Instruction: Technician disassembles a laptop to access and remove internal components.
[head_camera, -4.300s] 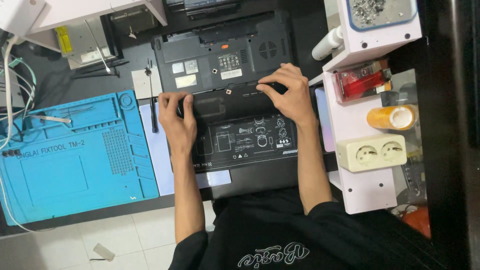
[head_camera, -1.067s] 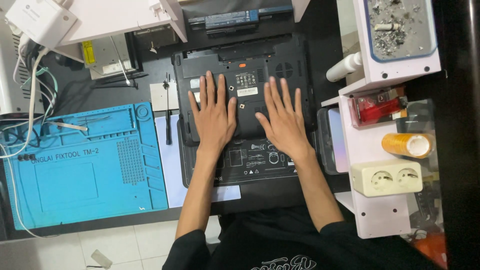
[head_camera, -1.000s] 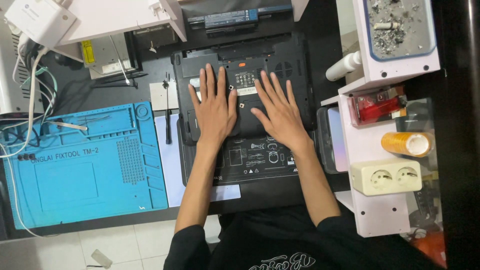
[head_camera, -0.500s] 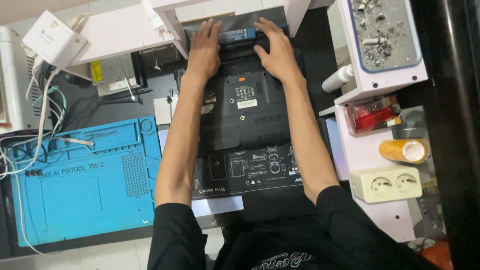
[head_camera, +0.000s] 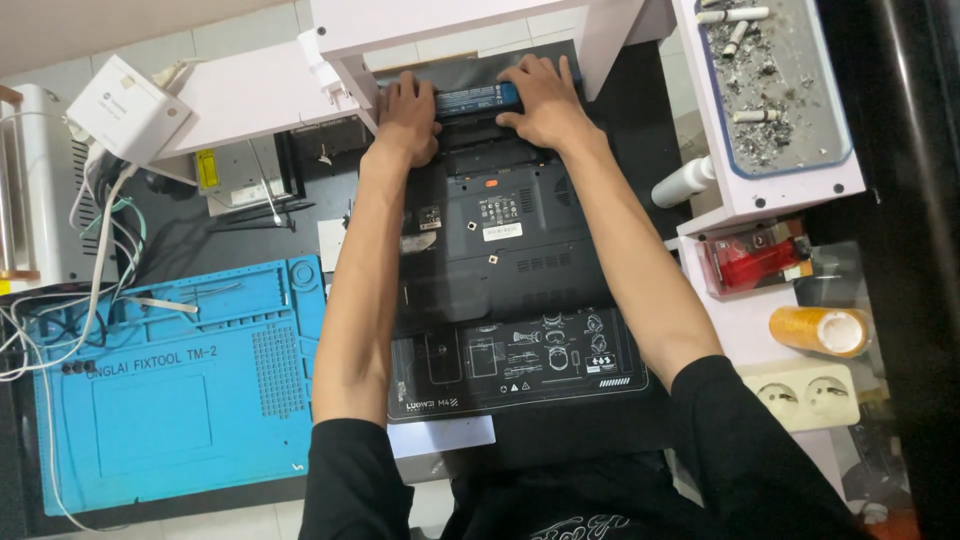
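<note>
A black laptop (head_camera: 500, 250) lies upside down on a dark printed mat (head_camera: 520, 365). At its far edge sits a long black battery pack (head_camera: 478, 99) with a blue-tinted label. My left hand (head_camera: 405, 110) grips the battery's left end. My right hand (head_camera: 540, 100) grips its right end, fingers curled over the top. Both forearms stretch out across the laptop's base.
A blue silicone work mat (head_camera: 170, 385) lies at the left, with white cables (head_camera: 60, 330) beside it. A white shelf (head_camera: 440, 25) overhangs the far edge. At the right stand a tray of ash (head_camera: 765, 85), a red box (head_camera: 755, 262), an orange tape roll (head_camera: 820, 330) and a socket strip (head_camera: 805, 395).
My hands left the middle of the laptop's base and reached to its far edge, where they now hold the battery pack. The view has shifted forward.
</note>
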